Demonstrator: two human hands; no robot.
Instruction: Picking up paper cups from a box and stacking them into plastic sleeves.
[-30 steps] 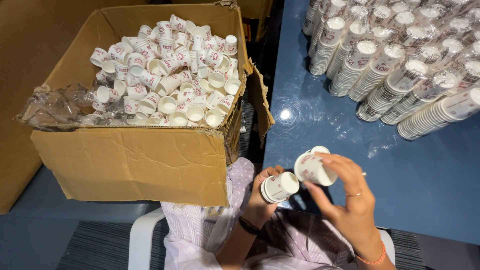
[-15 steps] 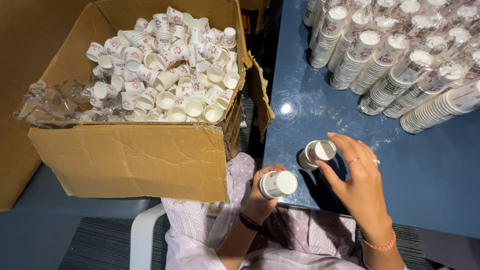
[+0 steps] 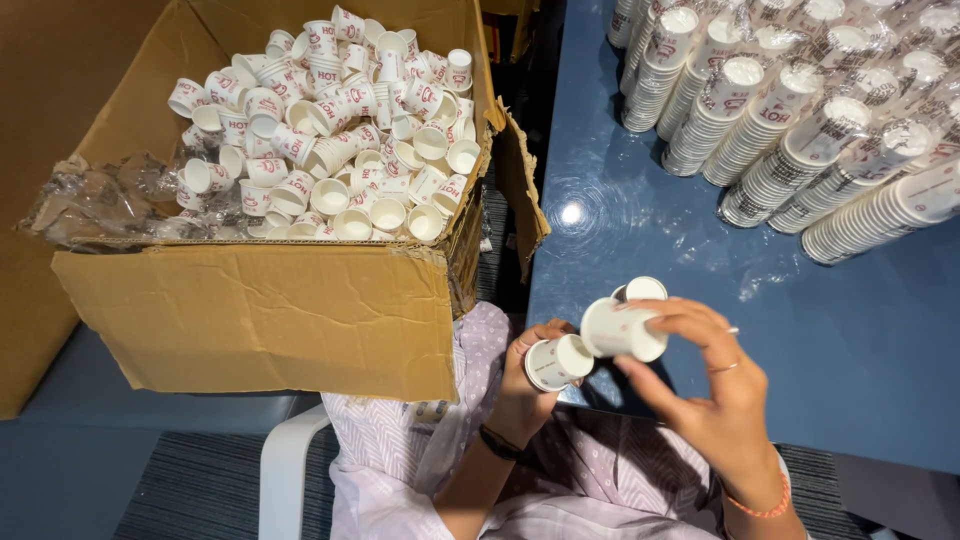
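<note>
My left hand (image 3: 527, 385) grips a small white paper cup (image 3: 558, 361) with red print, its mouth turned toward the camera. My right hand (image 3: 712, 375) holds two more such cups (image 3: 622, 322) nested or side by side, right beside the left cup, just over the near edge of the blue table (image 3: 640, 230). The cups in both hands almost touch. A large cardboard box (image 3: 270, 310) at my left is heaped with several loose cups (image 3: 340, 130) of the same kind.
Long sleeves of stacked paper cups (image 3: 790, 120) in clear plastic wrap lie across the far right of the table. Crumpled clear plastic (image 3: 100, 205) hangs over the box's left rim. A white chair arm (image 3: 285, 470) shows below the box.
My right hand has pulled its cups off the table toward my left hand. The left cup has tipped a little and now sits next to the right hand's cups.
</note>
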